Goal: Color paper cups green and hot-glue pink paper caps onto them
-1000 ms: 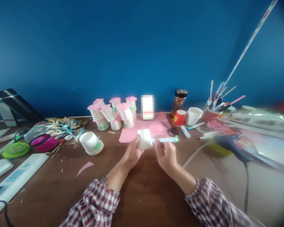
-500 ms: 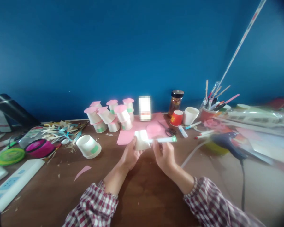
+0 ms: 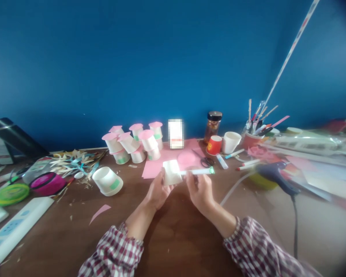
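Note:
My left hand (image 3: 158, 191) is closed round a small white paper cup (image 3: 172, 172), held low over the front of the pink paper (image 3: 155, 165). In my right hand (image 3: 201, 189) lies a white marker pen with a green end (image 3: 200, 171), pinched between the fingers. The marker points left, and its tip meets the cup's right side or comes very near it; I cannot tell which. Behind the cup a round pink paper piece (image 3: 186, 157) rests on the pink sheet, with scissors (image 3: 207, 161) to its right.
Stacked white cups with pink paper tops (image 3: 138, 142) stand at the back left. A loose white cup (image 3: 107, 181) and a pink scrap (image 3: 100, 212) lie left. At right are a red cup (image 3: 214, 145), a lidded jar (image 3: 213, 127) and a dark blue glue gun (image 3: 278, 176) with its cord.
The view has shifted slightly. Both hands keep their hold on the cup and the marker, with hardly any movement between them.

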`<state>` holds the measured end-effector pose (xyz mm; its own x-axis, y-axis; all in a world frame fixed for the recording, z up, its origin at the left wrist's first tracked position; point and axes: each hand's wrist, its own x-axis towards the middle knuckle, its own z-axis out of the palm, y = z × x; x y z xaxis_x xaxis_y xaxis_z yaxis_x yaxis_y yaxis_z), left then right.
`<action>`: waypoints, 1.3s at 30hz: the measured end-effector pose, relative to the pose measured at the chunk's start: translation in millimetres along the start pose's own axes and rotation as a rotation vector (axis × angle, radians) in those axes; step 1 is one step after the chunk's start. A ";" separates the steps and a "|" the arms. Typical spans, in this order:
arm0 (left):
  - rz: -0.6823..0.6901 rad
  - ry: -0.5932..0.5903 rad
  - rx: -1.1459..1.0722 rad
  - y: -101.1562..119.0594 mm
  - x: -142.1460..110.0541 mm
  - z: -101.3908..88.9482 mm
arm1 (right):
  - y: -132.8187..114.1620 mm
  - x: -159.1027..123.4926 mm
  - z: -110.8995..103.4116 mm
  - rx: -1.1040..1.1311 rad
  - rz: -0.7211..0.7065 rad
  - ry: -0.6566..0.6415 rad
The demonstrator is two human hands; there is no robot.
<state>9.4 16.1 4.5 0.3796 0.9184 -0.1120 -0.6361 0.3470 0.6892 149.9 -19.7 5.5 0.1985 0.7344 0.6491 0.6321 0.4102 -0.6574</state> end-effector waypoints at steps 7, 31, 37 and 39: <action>-0.001 0.003 0.003 -0.1 0.1 -2.6 | 1.5 0.6 0.2 0.013 0.022 0.009; -0.016 0.042 -0.074 1.8 -0.1 -2.3 | -0.4 -0.2 0.3 0.090 0.041 -0.003; 0.002 0.036 -0.082 2.1 0.2 -2.1 | -2.2 0.6 0.0 0.086 0.027 0.007; -0.002 0.051 -0.084 2.7 0.4 -1.5 | -2.4 0.5 0.2 0.076 0.022 0.015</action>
<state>6.8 17.6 5.2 0.3471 0.9256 -0.1510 -0.6905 0.3611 0.6267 148.4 -20.2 7.4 0.2229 0.7360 0.6393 0.5691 0.4342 -0.6983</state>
